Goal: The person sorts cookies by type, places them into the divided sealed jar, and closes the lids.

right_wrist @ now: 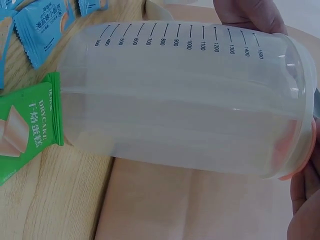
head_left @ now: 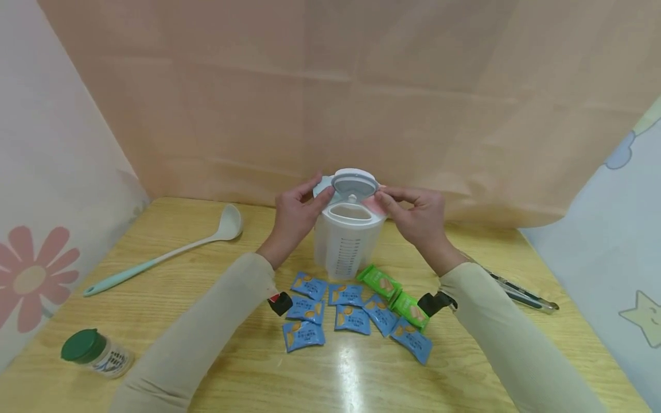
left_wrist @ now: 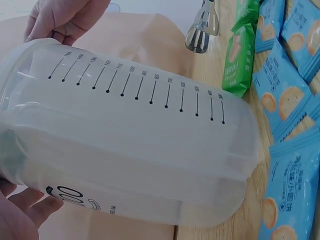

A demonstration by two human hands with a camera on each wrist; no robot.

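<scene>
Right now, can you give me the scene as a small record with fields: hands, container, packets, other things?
left hand: fingers on the lid, left side
right hand: fingers on the lid, right side
container: translucent, printed scale, upright on the table; flap raised, opening shows
blue packets: several, flat, in front of the container
green packets: two, right of the blue ones
ladle: left
jar: green cap, near left
tongs: right
</scene>
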